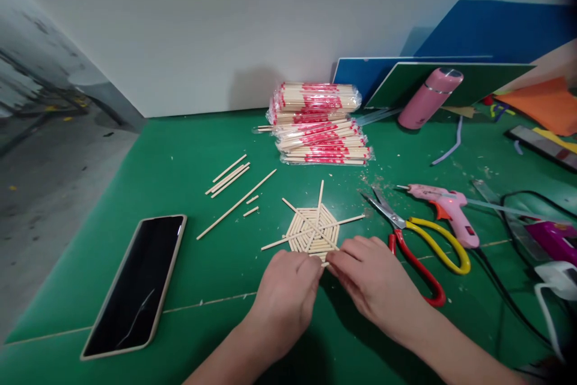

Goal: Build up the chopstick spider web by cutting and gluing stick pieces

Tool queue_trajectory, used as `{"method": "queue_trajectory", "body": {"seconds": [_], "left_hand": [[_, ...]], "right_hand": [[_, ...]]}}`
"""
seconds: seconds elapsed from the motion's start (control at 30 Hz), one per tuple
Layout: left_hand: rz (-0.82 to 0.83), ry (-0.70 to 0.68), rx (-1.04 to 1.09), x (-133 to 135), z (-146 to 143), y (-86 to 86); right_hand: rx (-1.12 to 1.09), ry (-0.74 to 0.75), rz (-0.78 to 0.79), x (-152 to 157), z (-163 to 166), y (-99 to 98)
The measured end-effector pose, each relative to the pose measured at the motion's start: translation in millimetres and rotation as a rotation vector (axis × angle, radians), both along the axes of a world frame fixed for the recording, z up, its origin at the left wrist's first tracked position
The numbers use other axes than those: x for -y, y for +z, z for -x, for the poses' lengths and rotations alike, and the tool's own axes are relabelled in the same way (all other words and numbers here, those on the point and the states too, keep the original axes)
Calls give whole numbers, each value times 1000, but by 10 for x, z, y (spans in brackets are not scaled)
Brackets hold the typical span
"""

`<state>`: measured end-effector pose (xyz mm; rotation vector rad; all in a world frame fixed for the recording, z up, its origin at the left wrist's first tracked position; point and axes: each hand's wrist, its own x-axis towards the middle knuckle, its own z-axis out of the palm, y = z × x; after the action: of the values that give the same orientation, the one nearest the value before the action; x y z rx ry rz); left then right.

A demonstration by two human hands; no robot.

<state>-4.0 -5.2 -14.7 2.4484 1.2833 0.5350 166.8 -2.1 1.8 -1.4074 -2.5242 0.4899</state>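
A web-shaped frame of thin wooden sticks (311, 230) lies on the green table, with crossed sticks as spokes and shorter pieces laid in rings around them. At its near edge my left hand (288, 289) and my right hand (374, 280) meet, fingertips pinched. Between them a bit of a short wooden stick (325, 264) shows; the fingers hide most of it. To the left of the frame lie a long stick (237, 205), several shorter sticks (229, 178) and two small offcuts (251, 211).
Red-and-yellow-handled scissors (410, 232) and a pink glue gun (444, 205) lie right, with cords beyond. A phone (135, 289) rests left. Plastic-wrapped stick packs (320, 127) and a pink bottle (428, 100) are at the back, near leaning boards (478, 81).
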Motion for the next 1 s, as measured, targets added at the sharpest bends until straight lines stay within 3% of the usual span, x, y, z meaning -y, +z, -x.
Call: {"method": "queue_trajectory", "body": {"seconds": [0.57,0.9,1.0], "left_hand": [[64,89,10,35,-24,18],[42,148,-25,36,-43,-15],[82,108,-14,14,-16,24]], "right_hand": [[-51,-88,4,27,77,-76],[-16,-167,-67,51,179,-40],[-3,-146,0,25,147,34]]}}
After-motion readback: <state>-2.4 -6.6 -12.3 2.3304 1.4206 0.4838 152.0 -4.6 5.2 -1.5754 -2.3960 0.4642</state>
